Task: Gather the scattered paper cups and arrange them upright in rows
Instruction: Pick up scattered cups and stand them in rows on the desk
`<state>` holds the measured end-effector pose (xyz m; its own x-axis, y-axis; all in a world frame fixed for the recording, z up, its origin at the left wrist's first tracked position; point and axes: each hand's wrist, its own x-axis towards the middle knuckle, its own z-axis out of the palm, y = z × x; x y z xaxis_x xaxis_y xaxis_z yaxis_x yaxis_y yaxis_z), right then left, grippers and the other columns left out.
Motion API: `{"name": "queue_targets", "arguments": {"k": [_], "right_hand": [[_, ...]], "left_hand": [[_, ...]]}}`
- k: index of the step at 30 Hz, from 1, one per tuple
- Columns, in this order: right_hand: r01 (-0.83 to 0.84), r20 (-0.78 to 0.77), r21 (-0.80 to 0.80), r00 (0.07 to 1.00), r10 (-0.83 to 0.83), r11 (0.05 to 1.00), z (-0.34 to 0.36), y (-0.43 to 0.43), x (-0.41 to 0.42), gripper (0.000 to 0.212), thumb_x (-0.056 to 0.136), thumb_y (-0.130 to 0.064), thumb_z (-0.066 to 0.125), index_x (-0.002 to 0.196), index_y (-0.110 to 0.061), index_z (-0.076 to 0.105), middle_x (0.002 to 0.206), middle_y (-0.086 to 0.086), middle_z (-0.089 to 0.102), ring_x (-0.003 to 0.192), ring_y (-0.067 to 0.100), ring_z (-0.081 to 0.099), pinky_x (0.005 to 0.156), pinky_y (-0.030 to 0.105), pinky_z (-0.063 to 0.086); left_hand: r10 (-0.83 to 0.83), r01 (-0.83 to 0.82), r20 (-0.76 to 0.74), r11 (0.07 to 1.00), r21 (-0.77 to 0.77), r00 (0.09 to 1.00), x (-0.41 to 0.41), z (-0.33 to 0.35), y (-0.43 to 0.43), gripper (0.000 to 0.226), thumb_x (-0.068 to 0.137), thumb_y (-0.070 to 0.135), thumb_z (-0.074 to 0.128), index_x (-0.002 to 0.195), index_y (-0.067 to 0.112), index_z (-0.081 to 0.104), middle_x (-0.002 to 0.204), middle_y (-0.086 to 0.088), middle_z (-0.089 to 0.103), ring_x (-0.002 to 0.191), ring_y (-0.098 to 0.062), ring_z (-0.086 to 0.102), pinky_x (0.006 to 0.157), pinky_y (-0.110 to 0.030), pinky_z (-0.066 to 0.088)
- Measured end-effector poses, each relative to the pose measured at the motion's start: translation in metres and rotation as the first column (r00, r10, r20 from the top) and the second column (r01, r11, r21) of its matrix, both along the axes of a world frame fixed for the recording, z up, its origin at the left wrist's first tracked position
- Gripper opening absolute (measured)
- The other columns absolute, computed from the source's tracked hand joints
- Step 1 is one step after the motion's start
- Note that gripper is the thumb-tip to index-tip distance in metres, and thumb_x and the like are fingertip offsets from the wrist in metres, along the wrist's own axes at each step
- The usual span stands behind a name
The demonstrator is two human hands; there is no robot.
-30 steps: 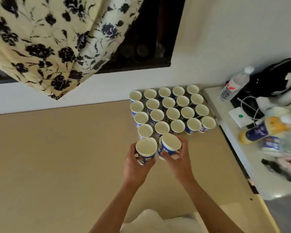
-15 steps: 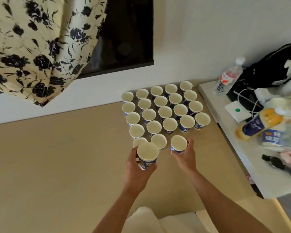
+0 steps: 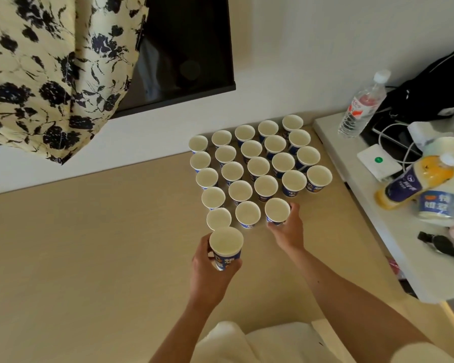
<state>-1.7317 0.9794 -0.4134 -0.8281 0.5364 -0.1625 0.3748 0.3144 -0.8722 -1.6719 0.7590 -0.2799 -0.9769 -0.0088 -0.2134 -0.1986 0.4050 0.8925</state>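
Note:
Several blue-and-white paper cups stand upright in rows [image 3: 258, 166] on the beige floor [image 3: 89, 244] by the white wall. My right hand [image 3: 286, 229] grips a cup [image 3: 277, 210] that sits at the right end of the nearest row, third beside two others. My left hand [image 3: 210, 268] holds another upright cup [image 3: 226, 244] just above the floor, in front of the row's leftmost cup [image 3: 219, 218].
A low white table [image 3: 378, 231] stands to the right, with a water bottle [image 3: 362, 106], a black bag [image 3: 430, 95], an orange drink bottle [image 3: 414, 182] and cables. A floral curtain [image 3: 50, 74] hangs at upper left beside a dark window [image 3: 184, 48].
My right hand has carried its cup forward and set it down in the nearest row. The left hand's cup has dropped lower and nearer to me.

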Motion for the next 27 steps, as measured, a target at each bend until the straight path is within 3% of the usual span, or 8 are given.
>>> {"name": "queue_targets", "arguments": {"k": [7,14,17,19,21,23,25,27], "right_hand": [[-0.005,-0.018,-0.028,1.0,0.005,1.0,-0.002,0.003,-0.005,0.07,0.069,-0.01,0.086,0.125,-0.018,0.046,0.111,-0.003,0.06,0.088,0.018,0.063,0.082,0.039,0.056],[0.031,-0.021,-0.063,0.999,-0.032,0.998,-0.01,0.01,0.008,0.081,0.065,0.005,0.083,0.135,-0.006,0.043,0.133,0.013,0.049,0.112,0.027,0.057,0.096,0.044,0.051],[0.113,-0.075,-0.005,0.991,-0.113,0.994,-0.009,0.003,0.039,0.06,0.07,0.006,0.075,0.122,-0.007,0.048,0.115,0.01,0.05,0.093,0.03,0.057,0.082,0.042,0.051],[0.09,-0.095,-0.111,0.99,-0.101,0.99,0.001,-0.003,0.053,0.042,0.071,-0.003,0.075,0.104,-0.017,0.053,0.094,0.003,0.056,0.079,0.024,0.056,0.073,0.034,0.047],[-0.023,-0.075,-0.408,0.997,-0.008,0.913,0.021,-0.01,0.058,0.034,0.068,-0.022,0.076,0.097,-0.019,0.058,0.087,0.0,0.063,0.077,0.016,0.058,0.071,0.029,0.046],[-0.233,-0.143,-0.635,0.973,0.183,0.737,0.041,-0.013,0.06,0.048,0.067,-0.034,0.075,0.11,-0.015,0.062,0.1,0.003,0.069,0.089,0.013,0.063,0.076,0.029,0.048],[-0.394,-0.234,-0.653,0.917,0.323,0.647,0.053,-0.014,0.061,0.063,0.07,-0.032,0.076,0.127,-0.011,0.058,0.12,0.008,0.068,0.108,0.016,0.064,0.09,0.029,0.053],[-0.434,-0.271,-0.636,0.9,0.343,0.637,0.061,-0.016,0.061,0.07,0.067,-0.03,0.08,0.131,-0.015,0.056,0.125,0.005,0.068,0.117,0.018,0.063,0.098,0.03,0.052]], "left_hand": [[-0.004,0.003,-0.002,1.0,-0.024,1.0,0.003,0.001,0.0,0.06,0.064,0.007,0.085,0.114,0.027,0.058,0.104,0.017,0.067,0.094,-0.001,0.063,0.075,-0.011,0.05],[-0.011,0.012,0.001,0.999,-0.049,1.0,0.003,0.003,0.003,0.059,0.064,0.006,0.085,0.112,0.027,0.058,0.103,0.018,0.067,0.094,0.0,0.062,0.075,-0.014,0.051],[-0.032,0.032,-0.001,0.998,-0.057,0.999,-0.002,0.004,0.009,0.059,0.064,0.005,0.086,0.112,0.025,0.059,0.103,0.015,0.067,0.093,0.001,0.062,0.074,-0.011,0.049],[-0.058,0.058,0.003,0.996,-0.066,0.998,-0.008,0.007,0.017,0.061,0.064,0.007,0.086,0.115,0.023,0.058,0.104,0.014,0.067,0.092,0.002,0.061,0.075,-0.015,0.051],[-0.098,0.098,-0.002,0.99,-0.098,0.995,-0.013,0.009,0.025,0.064,0.064,0.012,0.087,0.119,0.023,0.055,0.105,0.014,0.066,0.092,0.001,0.06,0.075,-0.02,0.052],[-0.149,0.146,-0.012,0.979,-0.141,0.989,-0.018,0.011,0.036,0.068,0.064,0.018,0.088,0.121,0.019,0.052,0.108,0.011,0.065,0.092,-0.002,0.06,0.073,-0.018,0.049],[-0.202,0.195,-0.024,0.964,-0.179,0.979,-0.021,0.013,0.048,0.069,0.064,0.023,0.089,0.12,0.017,0.051,0.107,0.011,0.064,0.092,-0.007,0.06,0.07,-0.012,0.044],[-0.263,0.251,-0.038,0.947,-0.199,0.964,-0.023,0.014,0.059,0.067,0.063,0.022,0.089,0.118,0.016,0.052,0.103,0.011,0.064,0.092,-0.009,0.06,0.066,-0.009,0.042]]}}
